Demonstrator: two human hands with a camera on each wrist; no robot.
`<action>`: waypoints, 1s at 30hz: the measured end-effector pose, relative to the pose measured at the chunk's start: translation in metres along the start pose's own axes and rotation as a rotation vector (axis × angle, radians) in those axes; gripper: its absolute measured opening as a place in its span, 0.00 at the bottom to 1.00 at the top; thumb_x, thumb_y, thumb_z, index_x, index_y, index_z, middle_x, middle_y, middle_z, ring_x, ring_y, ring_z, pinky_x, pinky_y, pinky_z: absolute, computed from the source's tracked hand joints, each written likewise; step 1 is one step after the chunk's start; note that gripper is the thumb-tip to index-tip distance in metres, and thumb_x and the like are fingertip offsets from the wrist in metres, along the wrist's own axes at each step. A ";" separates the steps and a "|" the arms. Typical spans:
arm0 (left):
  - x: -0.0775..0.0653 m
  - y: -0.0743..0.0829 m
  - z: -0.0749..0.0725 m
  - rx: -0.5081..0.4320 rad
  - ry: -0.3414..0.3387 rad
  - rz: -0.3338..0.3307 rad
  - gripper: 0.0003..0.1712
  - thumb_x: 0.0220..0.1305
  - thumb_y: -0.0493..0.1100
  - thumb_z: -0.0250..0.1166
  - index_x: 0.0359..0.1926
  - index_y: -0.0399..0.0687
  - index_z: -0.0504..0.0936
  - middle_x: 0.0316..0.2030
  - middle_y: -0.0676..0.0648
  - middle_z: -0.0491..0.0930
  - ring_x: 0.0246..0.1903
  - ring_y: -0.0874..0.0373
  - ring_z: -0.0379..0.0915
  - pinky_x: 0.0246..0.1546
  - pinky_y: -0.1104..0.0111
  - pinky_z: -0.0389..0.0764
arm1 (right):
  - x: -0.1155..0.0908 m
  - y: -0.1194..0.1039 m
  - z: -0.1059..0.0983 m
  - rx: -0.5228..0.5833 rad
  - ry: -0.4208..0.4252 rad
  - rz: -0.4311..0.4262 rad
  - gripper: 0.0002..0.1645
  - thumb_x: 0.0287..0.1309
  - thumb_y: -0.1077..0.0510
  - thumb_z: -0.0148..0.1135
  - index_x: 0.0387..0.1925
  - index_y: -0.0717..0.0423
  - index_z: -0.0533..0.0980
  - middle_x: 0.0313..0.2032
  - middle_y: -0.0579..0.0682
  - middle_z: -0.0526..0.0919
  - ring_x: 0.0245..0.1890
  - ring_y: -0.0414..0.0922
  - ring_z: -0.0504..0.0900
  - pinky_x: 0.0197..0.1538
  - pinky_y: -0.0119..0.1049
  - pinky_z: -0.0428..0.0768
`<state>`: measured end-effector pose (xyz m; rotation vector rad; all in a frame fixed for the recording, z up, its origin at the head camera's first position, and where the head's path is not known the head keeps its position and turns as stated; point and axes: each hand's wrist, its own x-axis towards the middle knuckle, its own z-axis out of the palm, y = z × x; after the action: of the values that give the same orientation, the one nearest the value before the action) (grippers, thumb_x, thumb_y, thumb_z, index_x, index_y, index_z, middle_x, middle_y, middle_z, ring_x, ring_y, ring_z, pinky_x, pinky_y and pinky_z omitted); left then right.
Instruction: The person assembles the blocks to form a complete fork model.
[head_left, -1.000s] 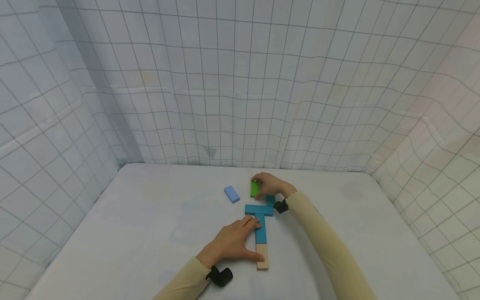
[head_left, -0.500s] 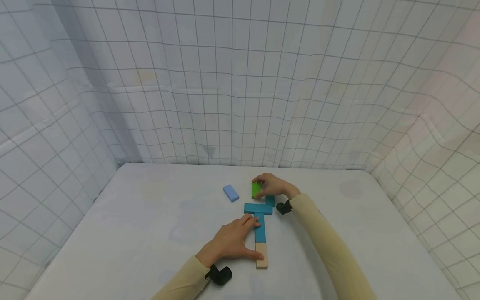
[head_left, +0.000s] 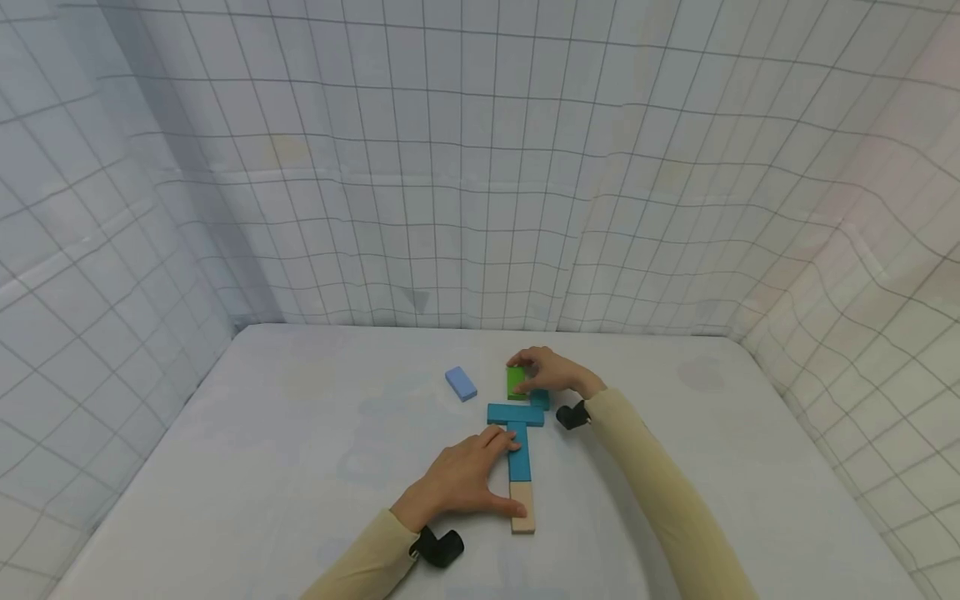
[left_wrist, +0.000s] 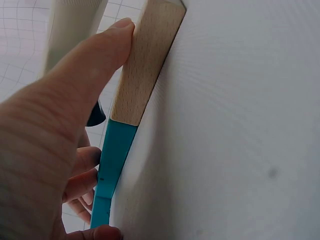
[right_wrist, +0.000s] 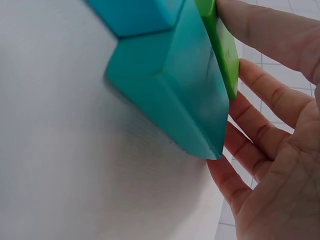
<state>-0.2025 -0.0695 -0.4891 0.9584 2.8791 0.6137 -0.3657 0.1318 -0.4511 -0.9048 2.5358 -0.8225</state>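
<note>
— If going by size, where to begin?

— With the grid sheet point(head_left: 487, 208), hung well beyond the crossbar point(head_left: 515, 414) and down both sides. Next, under the crossbar, the white table point(head_left: 300, 483).

— And then?

— Two yellow sleeves: the right sleeve point(head_left: 660, 483) stretched in from near right of the crossbar, the left sleeve point(head_left: 367, 554) from near left.

— Hands?

— Left hand point(head_left: 465, 473) on the crossbar's near side, spread wide, with thumb on the wood block point(head_left: 525, 495) and fingers on the blue block point(head_left: 521, 467). Right hand point(head_left: 552, 371) beyond the crossbar's right end, pinching the green block point(head_left: 515, 379) between thumb and fingers.

— Blocks last, then. Start with blue.

— End-on against the crossbar's near side, like the stem of a T. Wood in line behind, farther from the crossbar, touching blue.

— Green?

— Beyond the crossbar's middle, set lengthwise away from it.

— Any others?

— Teal block point(head_left: 539, 400) at the crossbar's far right, partly hidden by the hand. Pale block point(head_left: 461, 383) beyond the crossbar's left end, apart and askew.
</note>
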 end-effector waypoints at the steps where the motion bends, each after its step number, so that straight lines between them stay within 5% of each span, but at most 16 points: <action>1: 0.000 0.000 0.000 0.001 0.001 -0.002 0.54 0.41 0.83 0.56 0.65 0.59 0.66 0.61 0.52 0.64 0.55 0.54 0.68 0.43 0.58 0.76 | 0.000 0.001 0.000 0.004 0.002 0.001 0.31 0.53 0.53 0.70 0.57 0.60 0.73 0.52 0.54 0.74 0.55 0.52 0.69 0.58 0.47 0.67; 30: 0.000 -0.001 0.000 -0.010 0.012 0.004 0.54 0.41 0.83 0.56 0.64 0.59 0.67 0.60 0.52 0.64 0.54 0.56 0.69 0.42 0.60 0.76 | -0.007 0.008 0.008 0.062 0.044 -0.032 0.29 0.50 0.51 0.73 0.54 0.57 0.77 0.48 0.50 0.74 0.50 0.48 0.66 0.54 0.48 0.66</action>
<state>-0.2031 -0.0697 -0.4897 0.9630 2.8826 0.6364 -0.3604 0.1379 -0.4613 -0.9190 2.5241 -0.9344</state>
